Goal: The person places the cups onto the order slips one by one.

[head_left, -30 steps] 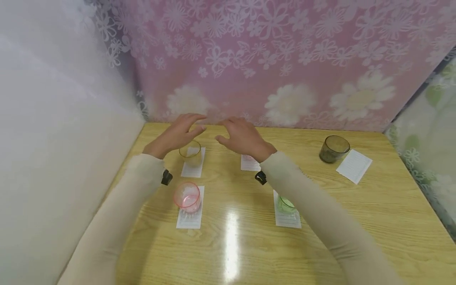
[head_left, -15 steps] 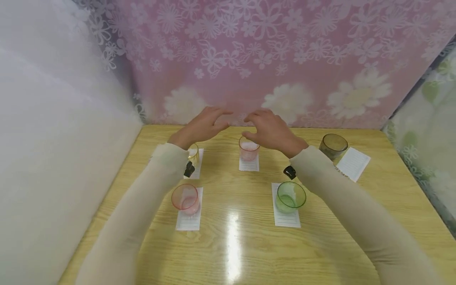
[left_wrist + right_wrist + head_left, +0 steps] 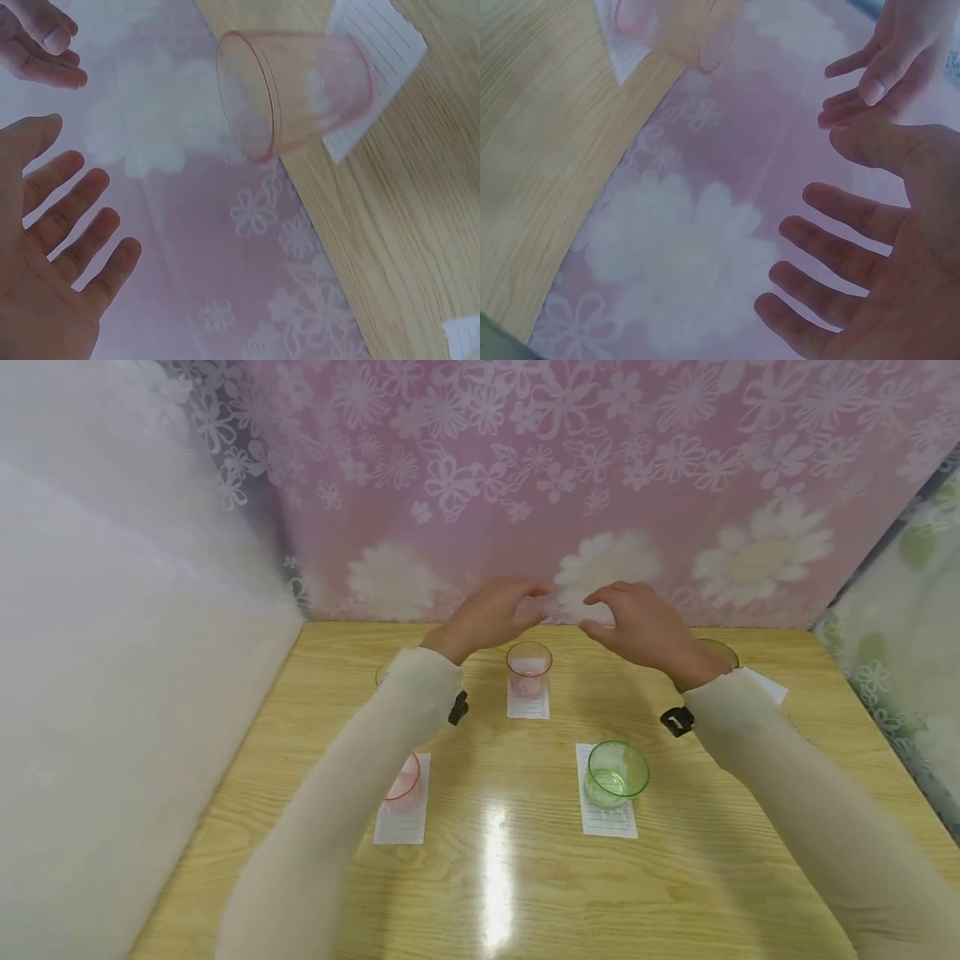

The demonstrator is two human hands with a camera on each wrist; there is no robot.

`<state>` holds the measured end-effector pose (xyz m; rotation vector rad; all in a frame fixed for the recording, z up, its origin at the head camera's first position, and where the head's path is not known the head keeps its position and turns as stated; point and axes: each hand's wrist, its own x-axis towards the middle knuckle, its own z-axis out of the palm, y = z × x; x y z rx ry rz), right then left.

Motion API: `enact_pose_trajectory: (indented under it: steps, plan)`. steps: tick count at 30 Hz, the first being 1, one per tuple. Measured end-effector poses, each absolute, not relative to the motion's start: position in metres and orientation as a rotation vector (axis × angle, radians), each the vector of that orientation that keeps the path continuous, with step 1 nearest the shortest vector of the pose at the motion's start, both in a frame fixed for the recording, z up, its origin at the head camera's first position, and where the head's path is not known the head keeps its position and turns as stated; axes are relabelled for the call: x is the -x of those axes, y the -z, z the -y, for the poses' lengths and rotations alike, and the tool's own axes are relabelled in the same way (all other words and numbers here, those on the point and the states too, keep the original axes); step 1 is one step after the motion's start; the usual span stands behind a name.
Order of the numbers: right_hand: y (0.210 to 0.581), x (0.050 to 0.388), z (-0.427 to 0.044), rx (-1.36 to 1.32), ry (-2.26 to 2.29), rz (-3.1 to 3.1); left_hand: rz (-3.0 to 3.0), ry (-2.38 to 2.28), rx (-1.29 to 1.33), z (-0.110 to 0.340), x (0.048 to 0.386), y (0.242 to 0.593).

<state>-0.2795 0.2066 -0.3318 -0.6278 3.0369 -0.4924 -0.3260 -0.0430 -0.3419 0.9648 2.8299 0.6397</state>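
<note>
My left hand [image 3: 495, 617] hovers above the back of the table, just behind and left of a pink glass [image 3: 528, 675] that stands on a slip of lined paper [image 3: 528, 708]. Its fingers are loosely bent with nothing in them, as the left wrist view also shows. To the right, my right hand [image 3: 641, 625] is raised at about the same height, empty, fingers spread and relaxed. The two palms face each other with a gap between them. Nearer me a green glass [image 3: 615, 777] stands on another paper. Neither hand touches a glass.
A second pink glass [image 3: 405, 785] on paper is partly behind the left sleeve. That sleeve nearly covers a yellow glass [image 3: 382, 674]. A dark amber glass [image 3: 720, 652] and its paper [image 3: 768, 683] show beyond the right wrist. A flowered cloth [image 3: 465, 485] hangs behind the table.
Both hands have swept to the right above the table, staying apart and empty. The left sleeve now covers more of the left glasses, and the right one partly hides the amber glass.
</note>
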Motion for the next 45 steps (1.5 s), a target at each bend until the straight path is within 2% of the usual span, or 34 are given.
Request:
enact_pose_trajectory:
  steps: [22,34,45]
  plan:
    - [0.335,0.275,-0.33,0.344,0.502,-3.098,-2.754,-0.619,-1.001,-0.074,0.33,0.358]
    - [0.363,0.263,-0.385,0.222,0.545,-3.101,-2.606,-0.758,-1.037,-0.122,0.334,0.38]
    - [0.394,0.254,-0.427,0.218,0.506,-3.067,-2.614,-0.684,-0.933,-0.149,0.327,0.389]
